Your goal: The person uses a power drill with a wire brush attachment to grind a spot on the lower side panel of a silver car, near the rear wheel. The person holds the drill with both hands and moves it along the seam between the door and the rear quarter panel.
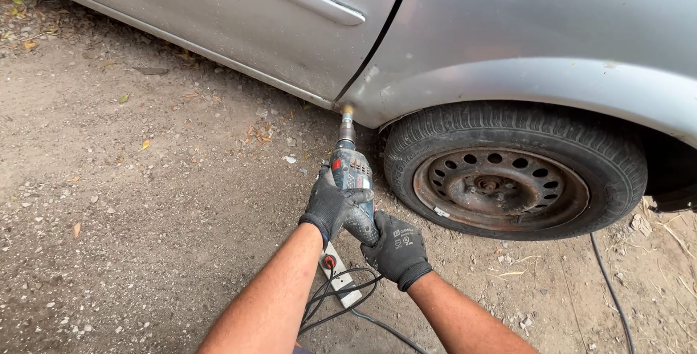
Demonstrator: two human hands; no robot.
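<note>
Both my hands wear dark work gloves and grip a corded power drill (351, 169). My left hand (332, 204) wraps the drill's body from the left. My right hand (397, 250) holds its handle lower down. The drill points away from me, and its tip (348, 111) touches the lower sill of a silver car (508, 42), just ahead of the rear wheel arch and below the door seam.
A tyre on a rusty steel wheel (501, 188) stands right of the drill. A white power strip (338, 275) with black cables lies on the dirt under my hands. Another cable (610, 289) runs along the ground at right. Gravel and dry leaves cover the ground.
</note>
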